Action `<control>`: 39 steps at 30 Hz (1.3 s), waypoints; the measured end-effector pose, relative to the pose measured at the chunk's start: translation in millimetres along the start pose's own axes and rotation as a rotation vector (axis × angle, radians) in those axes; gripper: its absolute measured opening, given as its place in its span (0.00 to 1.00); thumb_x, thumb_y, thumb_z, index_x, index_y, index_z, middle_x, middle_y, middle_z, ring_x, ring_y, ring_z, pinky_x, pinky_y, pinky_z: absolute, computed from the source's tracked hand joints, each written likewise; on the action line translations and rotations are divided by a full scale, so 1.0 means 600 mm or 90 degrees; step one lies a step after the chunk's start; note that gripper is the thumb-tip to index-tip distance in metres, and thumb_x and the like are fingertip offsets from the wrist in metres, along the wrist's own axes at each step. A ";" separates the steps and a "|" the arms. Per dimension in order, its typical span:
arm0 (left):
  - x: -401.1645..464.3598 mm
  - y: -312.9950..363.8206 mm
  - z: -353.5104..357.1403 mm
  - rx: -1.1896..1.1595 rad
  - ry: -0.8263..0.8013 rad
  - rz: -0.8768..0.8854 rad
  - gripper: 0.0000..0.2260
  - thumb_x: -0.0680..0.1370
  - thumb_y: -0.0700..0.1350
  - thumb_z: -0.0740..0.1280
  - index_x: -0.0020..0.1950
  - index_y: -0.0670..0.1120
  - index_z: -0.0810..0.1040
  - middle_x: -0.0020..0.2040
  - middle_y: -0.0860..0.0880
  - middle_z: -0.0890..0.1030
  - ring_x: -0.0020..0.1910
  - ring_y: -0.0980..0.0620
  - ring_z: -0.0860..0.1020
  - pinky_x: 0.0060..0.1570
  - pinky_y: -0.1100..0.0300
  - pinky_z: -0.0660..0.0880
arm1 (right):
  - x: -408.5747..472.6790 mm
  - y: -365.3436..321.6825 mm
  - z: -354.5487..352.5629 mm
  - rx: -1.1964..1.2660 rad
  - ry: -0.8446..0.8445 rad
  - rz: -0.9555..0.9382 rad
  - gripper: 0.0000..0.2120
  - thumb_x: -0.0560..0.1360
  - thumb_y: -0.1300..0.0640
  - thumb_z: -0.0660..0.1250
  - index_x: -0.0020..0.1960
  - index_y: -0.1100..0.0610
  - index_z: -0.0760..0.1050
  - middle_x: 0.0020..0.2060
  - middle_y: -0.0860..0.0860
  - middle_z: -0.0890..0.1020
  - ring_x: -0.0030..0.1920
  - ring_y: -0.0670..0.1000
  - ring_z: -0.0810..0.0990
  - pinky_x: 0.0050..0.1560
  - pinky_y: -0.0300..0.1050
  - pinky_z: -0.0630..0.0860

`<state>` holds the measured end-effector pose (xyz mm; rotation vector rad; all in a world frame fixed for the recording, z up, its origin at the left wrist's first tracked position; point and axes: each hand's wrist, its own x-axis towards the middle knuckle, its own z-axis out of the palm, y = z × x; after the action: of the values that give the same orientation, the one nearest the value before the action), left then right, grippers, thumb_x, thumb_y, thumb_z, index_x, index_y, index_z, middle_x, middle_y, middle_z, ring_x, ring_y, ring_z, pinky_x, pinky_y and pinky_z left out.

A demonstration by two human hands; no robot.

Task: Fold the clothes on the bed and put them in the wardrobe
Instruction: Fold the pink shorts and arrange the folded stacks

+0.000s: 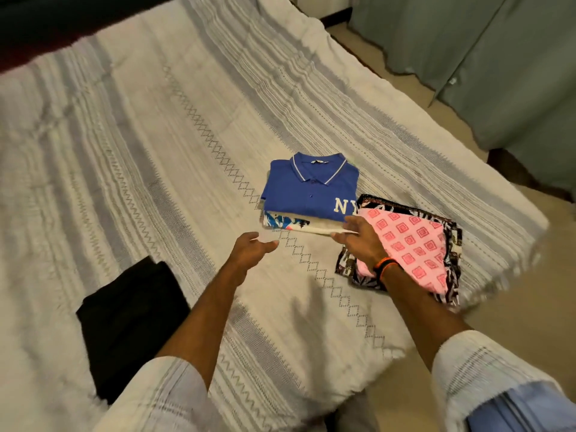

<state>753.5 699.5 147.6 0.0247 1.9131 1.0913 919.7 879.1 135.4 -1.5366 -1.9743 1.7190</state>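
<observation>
A folded blue polo shirt (308,190) with white "NY" letters lies on top of a folded white floral garment (291,224) on the bed (140,151). Beside this stack, to the right, sits a folded pink patterned cloth (411,241) on a black-and-white printed garment (453,275). A folded black garment (131,325) lies at the near left. My left hand (252,249) hovers open just in front of the stack, holding nothing. My right hand (361,240) is at the stack's near right corner, fingers relaxed, over the pink cloth's edge; whether it touches the stack I cannot tell.
The striped white-and-grey bedspread covers the bed, whose right edge drops to a beige floor (514,307). Grey-green curtains (483,57) hang at the upper right. A dark headboard or wall (62,20) runs along the top left.
</observation>
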 end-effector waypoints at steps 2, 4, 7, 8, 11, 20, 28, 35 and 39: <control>-0.046 -0.031 -0.019 -0.007 0.003 0.006 0.31 0.75 0.45 0.74 0.74 0.41 0.66 0.70 0.42 0.70 0.59 0.47 0.72 0.60 0.54 0.71 | -0.049 0.008 0.012 0.007 0.002 -0.015 0.27 0.73 0.57 0.75 0.68 0.58 0.69 0.63 0.54 0.77 0.59 0.53 0.77 0.59 0.50 0.76; -0.095 -0.062 -0.039 -0.011 0.010 0.014 0.29 0.75 0.45 0.73 0.73 0.41 0.66 0.70 0.41 0.71 0.59 0.47 0.73 0.57 0.54 0.71 | -0.101 0.017 0.027 0.018 -0.008 -0.024 0.26 0.73 0.57 0.75 0.68 0.58 0.70 0.61 0.54 0.77 0.60 0.53 0.77 0.55 0.48 0.77; -0.148 -0.111 -0.066 -0.024 0.011 0.010 0.28 0.76 0.44 0.72 0.73 0.40 0.67 0.66 0.41 0.72 0.58 0.47 0.73 0.58 0.52 0.72 | -0.165 0.038 0.048 0.032 -0.024 -0.029 0.25 0.73 0.57 0.75 0.67 0.57 0.71 0.60 0.53 0.78 0.58 0.53 0.78 0.52 0.48 0.78; -0.165 -0.127 -0.074 -0.027 0.014 0.009 0.28 0.76 0.44 0.72 0.73 0.40 0.67 0.66 0.41 0.73 0.59 0.47 0.74 0.58 0.52 0.72 | -0.184 0.046 0.056 0.032 -0.034 -0.031 0.25 0.73 0.57 0.75 0.66 0.57 0.71 0.60 0.53 0.78 0.58 0.53 0.78 0.53 0.48 0.78; -0.220 -0.178 -0.103 -0.033 0.040 0.014 0.27 0.76 0.44 0.72 0.72 0.40 0.68 0.68 0.39 0.73 0.64 0.44 0.74 0.58 0.52 0.72 | -0.244 0.076 0.084 0.039 -0.065 -0.042 0.23 0.74 0.58 0.74 0.66 0.59 0.71 0.59 0.55 0.78 0.53 0.52 0.79 0.49 0.46 0.76; -0.354 -0.319 -0.213 -0.018 0.117 -0.011 0.26 0.77 0.43 0.72 0.72 0.39 0.68 0.66 0.40 0.75 0.63 0.42 0.75 0.57 0.50 0.75 | -0.389 0.134 0.187 0.012 -0.138 -0.054 0.21 0.73 0.57 0.74 0.63 0.57 0.72 0.56 0.54 0.81 0.53 0.54 0.81 0.53 0.51 0.79; -0.369 -0.404 -0.352 -0.050 0.201 -0.054 0.23 0.78 0.43 0.71 0.71 0.40 0.70 0.65 0.40 0.75 0.58 0.45 0.76 0.51 0.55 0.74 | -0.439 0.112 0.336 -0.039 -0.204 -0.039 0.19 0.74 0.58 0.74 0.63 0.57 0.73 0.53 0.52 0.81 0.53 0.54 0.81 0.56 0.51 0.79; -0.276 -0.464 -0.500 -0.081 0.176 -0.119 0.22 0.78 0.42 0.70 0.71 0.39 0.70 0.59 0.43 0.76 0.55 0.47 0.75 0.50 0.54 0.74 | -0.428 0.110 0.529 -0.082 -0.202 0.044 0.17 0.74 0.58 0.73 0.60 0.56 0.74 0.51 0.51 0.82 0.54 0.54 0.81 0.59 0.54 0.78; -0.201 -0.490 -0.563 -0.086 0.161 -0.153 0.21 0.78 0.40 0.70 0.70 0.39 0.71 0.64 0.40 0.76 0.55 0.47 0.75 0.50 0.55 0.73 | -0.411 0.131 0.628 -0.094 -0.183 0.102 0.14 0.72 0.60 0.72 0.56 0.55 0.75 0.42 0.47 0.82 0.50 0.54 0.82 0.58 0.57 0.78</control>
<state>697.8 242.3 94.9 -0.4271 1.9965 1.0958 844.1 434.0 63.7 -1.6119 -2.2108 1.9974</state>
